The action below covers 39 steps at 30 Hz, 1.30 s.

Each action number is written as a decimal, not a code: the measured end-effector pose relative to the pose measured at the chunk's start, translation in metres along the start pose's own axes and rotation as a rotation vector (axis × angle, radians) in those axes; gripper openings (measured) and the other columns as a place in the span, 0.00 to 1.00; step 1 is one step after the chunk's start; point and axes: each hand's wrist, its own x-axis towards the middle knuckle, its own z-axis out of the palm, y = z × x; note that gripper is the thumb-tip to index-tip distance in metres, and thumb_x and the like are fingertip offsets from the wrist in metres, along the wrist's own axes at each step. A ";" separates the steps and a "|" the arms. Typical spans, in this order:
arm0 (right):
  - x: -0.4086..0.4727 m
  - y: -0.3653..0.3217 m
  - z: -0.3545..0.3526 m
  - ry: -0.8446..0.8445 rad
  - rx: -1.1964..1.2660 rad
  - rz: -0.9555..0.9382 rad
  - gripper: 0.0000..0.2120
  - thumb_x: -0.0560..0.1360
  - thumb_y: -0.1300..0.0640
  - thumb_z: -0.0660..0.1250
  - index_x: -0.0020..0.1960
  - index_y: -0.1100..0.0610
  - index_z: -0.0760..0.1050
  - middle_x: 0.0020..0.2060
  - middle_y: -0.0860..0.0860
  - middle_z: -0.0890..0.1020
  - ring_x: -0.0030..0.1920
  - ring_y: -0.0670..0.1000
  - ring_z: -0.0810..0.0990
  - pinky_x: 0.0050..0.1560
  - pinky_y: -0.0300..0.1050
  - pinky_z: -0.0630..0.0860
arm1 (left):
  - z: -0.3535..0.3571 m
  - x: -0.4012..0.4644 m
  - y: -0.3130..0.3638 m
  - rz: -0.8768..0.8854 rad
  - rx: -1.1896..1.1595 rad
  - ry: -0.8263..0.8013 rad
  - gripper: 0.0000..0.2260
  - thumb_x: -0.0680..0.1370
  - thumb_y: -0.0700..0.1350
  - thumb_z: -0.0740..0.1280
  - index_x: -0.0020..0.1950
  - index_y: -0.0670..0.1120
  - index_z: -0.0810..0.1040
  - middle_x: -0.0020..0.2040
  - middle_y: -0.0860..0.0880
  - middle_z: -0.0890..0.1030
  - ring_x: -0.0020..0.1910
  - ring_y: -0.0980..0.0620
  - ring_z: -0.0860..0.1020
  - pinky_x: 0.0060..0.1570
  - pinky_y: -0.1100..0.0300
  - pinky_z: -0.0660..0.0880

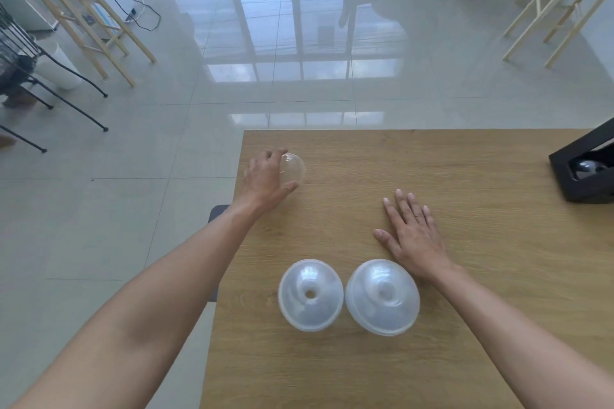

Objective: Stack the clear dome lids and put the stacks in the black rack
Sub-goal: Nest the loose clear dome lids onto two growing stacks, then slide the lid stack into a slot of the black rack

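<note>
Two clear ribbed dome stacks (347,296) — woodgrain table (465,325).

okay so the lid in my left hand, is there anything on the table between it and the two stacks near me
Nothing visible. The left hand grips a single dome lid near the table's far left edge, and bare wood lies between it and the two stacks. The right hand rests flat, off to the right of that path.
</note>
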 end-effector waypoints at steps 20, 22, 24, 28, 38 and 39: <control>-0.088 -0.004 -0.002 0.057 0.250 -0.019 0.33 0.84 0.48 0.67 0.85 0.52 0.58 0.85 0.47 0.53 0.85 0.47 0.47 0.84 0.53 0.44 | -0.040 -0.250 0.043 0.204 -0.180 -0.054 0.37 0.71 0.69 0.73 0.78 0.64 0.66 0.72 0.63 0.66 0.72 0.58 0.66 0.69 0.50 0.73; -0.105 -0.003 0.002 0.067 0.279 -0.017 0.31 0.84 0.51 0.67 0.84 0.53 0.62 0.85 0.47 0.55 0.85 0.47 0.48 0.84 0.53 0.46 | -0.034 -0.252 0.044 0.197 -0.150 -0.038 0.37 0.71 0.69 0.72 0.78 0.64 0.66 0.72 0.62 0.66 0.70 0.57 0.67 0.67 0.50 0.73; -0.121 -0.004 0.007 0.099 0.314 -0.015 0.28 0.84 0.53 0.67 0.82 0.53 0.66 0.84 0.47 0.59 0.85 0.48 0.51 0.84 0.54 0.49 | -0.032 -0.254 0.044 0.192 -0.150 -0.028 0.37 0.71 0.69 0.72 0.78 0.63 0.67 0.71 0.62 0.67 0.68 0.57 0.67 0.66 0.50 0.74; -0.143 -0.005 0.020 0.139 0.393 -0.050 0.30 0.81 0.54 0.71 0.81 0.53 0.67 0.80 0.44 0.65 0.84 0.50 0.57 0.83 0.59 0.55 | -0.036 -0.257 0.051 0.187 -0.141 -0.013 0.39 0.71 0.69 0.74 0.80 0.60 0.66 0.75 0.58 0.67 0.72 0.54 0.66 0.70 0.46 0.70; -0.147 -0.032 0.052 0.098 0.305 0.019 0.62 0.63 0.17 0.64 0.86 0.44 0.43 0.85 0.47 0.41 0.83 0.47 0.30 0.81 0.60 0.29 | -0.032 -0.253 0.135 0.285 -0.165 -0.025 0.38 0.74 0.67 0.74 0.80 0.58 0.65 0.82 0.58 0.60 0.79 0.57 0.60 0.73 0.61 0.59; -0.144 -0.035 0.053 0.111 0.313 0.030 0.62 0.63 0.16 0.64 0.86 0.44 0.45 0.85 0.48 0.42 0.83 0.48 0.30 0.80 0.62 0.29 | -0.029 -0.251 0.143 0.276 -0.164 -0.049 0.39 0.74 0.66 0.74 0.81 0.57 0.64 0.83 0.57 0.58 0.79 0.57 0.59 0.72 0.62 0.57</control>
